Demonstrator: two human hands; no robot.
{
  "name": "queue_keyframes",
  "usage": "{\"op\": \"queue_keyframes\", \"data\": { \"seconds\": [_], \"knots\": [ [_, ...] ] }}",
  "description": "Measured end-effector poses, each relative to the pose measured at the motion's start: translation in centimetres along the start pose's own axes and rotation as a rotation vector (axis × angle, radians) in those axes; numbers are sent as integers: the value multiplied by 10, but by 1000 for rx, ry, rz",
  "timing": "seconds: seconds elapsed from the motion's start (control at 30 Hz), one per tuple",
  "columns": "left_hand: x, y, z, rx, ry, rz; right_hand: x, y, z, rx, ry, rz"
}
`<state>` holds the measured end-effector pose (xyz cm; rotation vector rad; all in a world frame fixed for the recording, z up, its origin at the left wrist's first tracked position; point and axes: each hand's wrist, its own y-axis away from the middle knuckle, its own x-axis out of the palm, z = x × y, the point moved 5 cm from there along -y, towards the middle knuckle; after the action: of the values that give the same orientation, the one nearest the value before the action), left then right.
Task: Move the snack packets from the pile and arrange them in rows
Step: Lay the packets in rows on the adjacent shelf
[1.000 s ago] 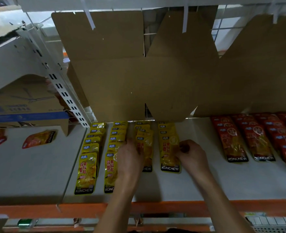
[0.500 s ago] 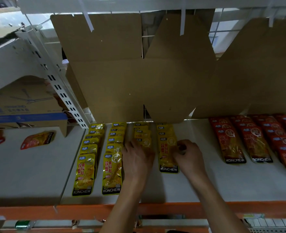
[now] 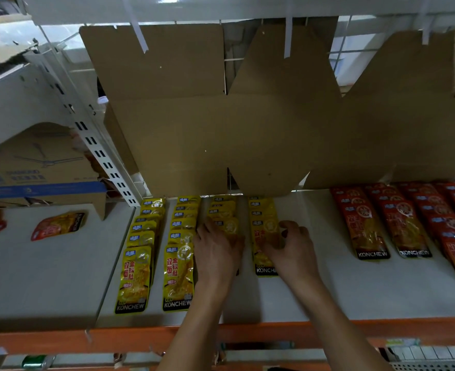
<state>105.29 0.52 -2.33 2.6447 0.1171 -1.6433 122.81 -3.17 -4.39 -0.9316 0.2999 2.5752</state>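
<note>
White shelf (image 3: 314, 290) (yellow packets (image 3: 179, 274) in rows) under both hands (image 3: 217, 253).

Two bare forearms come in from the bottom edge of the head view, each ending in a bare hand: the left hand (image 3: 217, 253) and the right hand (image 3: 290, 250). No sleeve or cuff shows on either arm. Wrists and fingers carry no watch, ring, band or glove.
</note>
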Motion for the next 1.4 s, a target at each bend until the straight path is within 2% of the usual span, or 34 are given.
{"op": "queue_keyframes", "data": {
  "seconds": [0.2,1.23,1.4],
  "knots": [
    [1,-1,0,-31,19,59,3,2,0,-4,3,-11],
    [-5,-1,0,3,127,101,4,9,14,31,87,-31],
    [-9,1,-1,22,134,70,0,12,20,21,150,-33]
  ]
}}
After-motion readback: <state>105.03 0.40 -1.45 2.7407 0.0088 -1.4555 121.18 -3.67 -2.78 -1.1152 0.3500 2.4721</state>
